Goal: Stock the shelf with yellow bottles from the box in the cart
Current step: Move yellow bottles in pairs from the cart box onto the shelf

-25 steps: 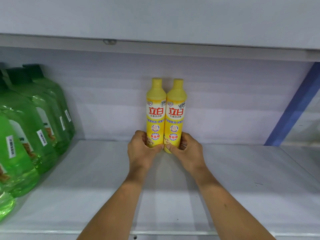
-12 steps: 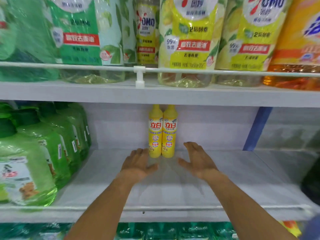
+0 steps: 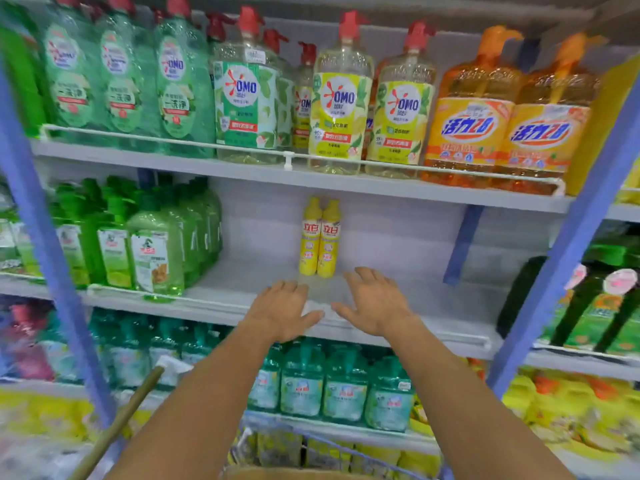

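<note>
Two slim yellow dish-soap bottles stand upright at the back of the middle shelf (image 3: 415, 299), the left yellow bottle (image 3: 310, 237) and the right yellow bottle (image 3: 329, 239) pressed side by side, red-lettered labels facing out. White shelf board lies bare on either side of them.

Both of the person's hands are out in front of that pair, palms down, fingers spread and holding nothing. The left hand (image 3: 282, 315) hovers over the shelf's front lip, thumb pointing inward. The right hand (image 3: 375, 303) sits a touch higher and deeper in, fingertips near the base of the right yellow bottle but apart from it. A gap shows between the two thumbs.

To the left on the same shelf is a packed block of green detergent bottles (image 3: 156, 251). Above, behind a white rail, stand green-labelled pump bottles (image 3: 173, 81), OMO pump bottles (image 3: 341, 98) with red tops and two orange pump bottles (image 3: 478, 123). Below the hands is a row of teal bottles (image 3: 343, 389). Blue uprights (image 3: 568, 244) frame the bay.

At the bottom edge a wire cart rim (image 3: 332, 445) shows, blurred, and under it a brown strip (image 3: 294, 475) that is probably the box. A wooden pole (image 3: 117, 424) leans at lower left.
</note>
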`<state>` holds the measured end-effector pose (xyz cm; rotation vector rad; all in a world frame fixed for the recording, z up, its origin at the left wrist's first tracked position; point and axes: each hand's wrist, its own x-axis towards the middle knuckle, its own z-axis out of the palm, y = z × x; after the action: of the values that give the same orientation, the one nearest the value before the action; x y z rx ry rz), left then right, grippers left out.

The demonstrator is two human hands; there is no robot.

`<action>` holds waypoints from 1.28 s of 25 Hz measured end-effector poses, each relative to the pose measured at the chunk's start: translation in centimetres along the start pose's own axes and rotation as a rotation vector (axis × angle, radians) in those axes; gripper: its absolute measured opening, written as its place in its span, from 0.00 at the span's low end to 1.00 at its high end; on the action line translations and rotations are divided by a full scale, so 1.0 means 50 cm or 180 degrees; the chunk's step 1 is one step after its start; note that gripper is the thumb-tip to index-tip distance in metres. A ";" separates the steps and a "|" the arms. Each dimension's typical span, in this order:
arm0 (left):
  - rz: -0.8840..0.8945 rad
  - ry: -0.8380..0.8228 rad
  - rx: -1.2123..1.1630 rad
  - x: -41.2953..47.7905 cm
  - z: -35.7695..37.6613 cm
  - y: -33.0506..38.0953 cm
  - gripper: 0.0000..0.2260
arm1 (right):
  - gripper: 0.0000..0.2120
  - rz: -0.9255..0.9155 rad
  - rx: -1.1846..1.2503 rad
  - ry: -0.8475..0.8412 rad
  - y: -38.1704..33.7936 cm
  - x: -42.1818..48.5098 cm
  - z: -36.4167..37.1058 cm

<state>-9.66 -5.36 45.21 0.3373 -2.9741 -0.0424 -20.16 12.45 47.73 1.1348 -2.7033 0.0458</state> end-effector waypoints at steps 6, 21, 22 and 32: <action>0.0178 0.0053 0.0208 -0.134 -0.052 0.109 0.32 | 0.36 -0.0063 -0.0010 -0.0006 0.011 -0.179 -0.018; 0.0342 -0.0818 0.0042 -0.283 0.200 0.095 0.34 | 0.33 0.0349 0.0126 -0.0762 -0.071 -0.357 0.185; 0.0277 -0.0991 0.0001 -0.297 0.242 0.080 0.34 | 0.33 0.0355 0.0153 -0.0907 -0.080 -0.365 0.224; -0.0175 -0.2258 -0.0299 -0.357 0.599 0.071 0.31 | 0.31 0.0427 0.0461 -0.2119 -0.077 -0.435 0.590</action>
<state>2.27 2.45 13.18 0.4734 -3.6375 -0.3819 -7.91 21.80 14.27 1.1633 -3.4079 -0.1443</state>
